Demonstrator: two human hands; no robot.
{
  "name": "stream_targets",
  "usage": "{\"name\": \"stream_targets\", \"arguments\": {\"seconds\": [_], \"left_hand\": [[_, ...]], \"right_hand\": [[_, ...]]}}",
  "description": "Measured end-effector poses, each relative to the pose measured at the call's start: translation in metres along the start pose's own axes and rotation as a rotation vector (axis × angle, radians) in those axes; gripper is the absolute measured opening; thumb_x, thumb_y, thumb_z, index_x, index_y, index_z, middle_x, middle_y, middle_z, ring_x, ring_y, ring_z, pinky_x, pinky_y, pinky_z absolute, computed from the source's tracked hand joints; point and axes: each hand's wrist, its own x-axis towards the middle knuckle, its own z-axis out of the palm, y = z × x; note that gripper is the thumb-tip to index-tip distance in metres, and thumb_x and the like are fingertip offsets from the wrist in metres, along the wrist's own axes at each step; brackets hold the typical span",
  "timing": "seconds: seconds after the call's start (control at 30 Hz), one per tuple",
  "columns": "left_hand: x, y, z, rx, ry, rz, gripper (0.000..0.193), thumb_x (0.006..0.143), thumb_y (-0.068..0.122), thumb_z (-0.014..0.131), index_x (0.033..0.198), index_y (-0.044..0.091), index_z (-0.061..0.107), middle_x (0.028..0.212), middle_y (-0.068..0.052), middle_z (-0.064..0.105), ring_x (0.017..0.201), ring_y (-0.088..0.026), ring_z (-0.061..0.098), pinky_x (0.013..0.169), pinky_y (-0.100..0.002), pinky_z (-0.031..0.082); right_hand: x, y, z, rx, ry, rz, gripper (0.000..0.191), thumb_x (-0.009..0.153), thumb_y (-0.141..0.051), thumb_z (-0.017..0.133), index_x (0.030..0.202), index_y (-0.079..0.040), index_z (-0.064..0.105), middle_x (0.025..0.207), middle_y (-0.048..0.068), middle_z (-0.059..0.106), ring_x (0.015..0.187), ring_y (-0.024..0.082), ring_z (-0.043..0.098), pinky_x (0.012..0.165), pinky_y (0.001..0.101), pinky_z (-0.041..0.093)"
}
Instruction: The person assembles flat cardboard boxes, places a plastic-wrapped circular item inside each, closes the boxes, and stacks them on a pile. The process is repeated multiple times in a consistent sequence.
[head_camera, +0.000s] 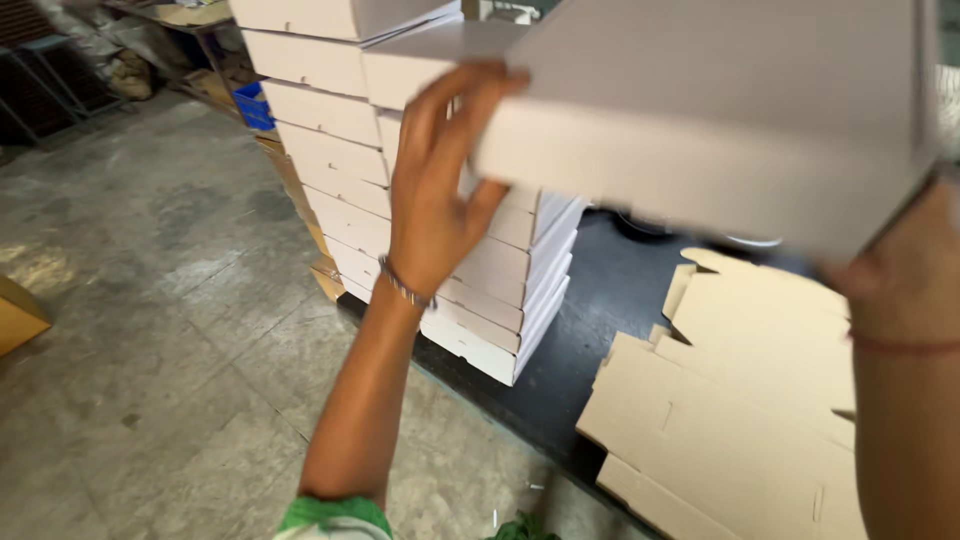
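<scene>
High up near the camera, a flat white box (720, 120) is being carried between the person's two hands, hanging in the air above the black tabletop (560, 370) and just beside the top of a tall stack of white boxes (450, 270). The left hand (435, 200) is gripping the box's near left end, thumb and fingertips curling over the edge. The right hand (900, 280) is pressing against the lower right corner, and it seems to be supporting the box from beneath, though its fingers are hidden behind the cardboard. The box is lying roughly level, its broad face turned upward; its long axis is running left to right across the view, with the right end sitting slightly lower. Because the grip is only on the two ends, the box could tilt and slip out, or its corner could be knocking the stack, which is already looking uneven and might be leaning. Below the right forearm, flat brown cardboard sheets (740, 400) are lying unfolded on the tabletop. Farther out, the grey concrete floor (150, 300) is stretching to the left, and a blue crate (255, 105) is sitting behind the stack.
</scene>
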Motion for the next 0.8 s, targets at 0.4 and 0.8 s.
{"name": "stream_targets", "arguments": {"seconds": [0.4, 0.8], "left_hand": [[0.02, -0.061, 0.01, -0.222, 0.067, -0.036, 0.076, 0.087, -0.024, 0.065, 0.145, 0.025, 0.057, 0.152, -0.002, 0.048, 0.141, -0.02, 0.057, 0.107, -0.028, 0.056], [0.012, -0.153, -0.019, 0.137, 0.028, -0.143, 0.081, 0.073, -0.024, 0.073, 0.144, 0.012, 0.056, 0.146, -0.011, 0.05, 0.134, -0.035, 0.057, 0.108, -0.041, 0.055]], "right_hand": [[0.043, -0.052, 0.115, 0.369, 0.038, -0.002, 0.03, 0.098, 0.004, 0.052, 0.125, 0.006, 0.064, 0.099, 0.013, 0.072, 0.065, 0.007, 0.064, 0.044, 0.013, 0.049], [0.054, -0.047, 0.166, -1.142, -0.207, 0.601, 0.016, 0.1, -0.017, 0.061, 0.102, -0.013, 0.076, 0.076, 0.004, 0.064, 0.059, 0.011, 0.048, 0.054, 0.0273, 0.042]]}}
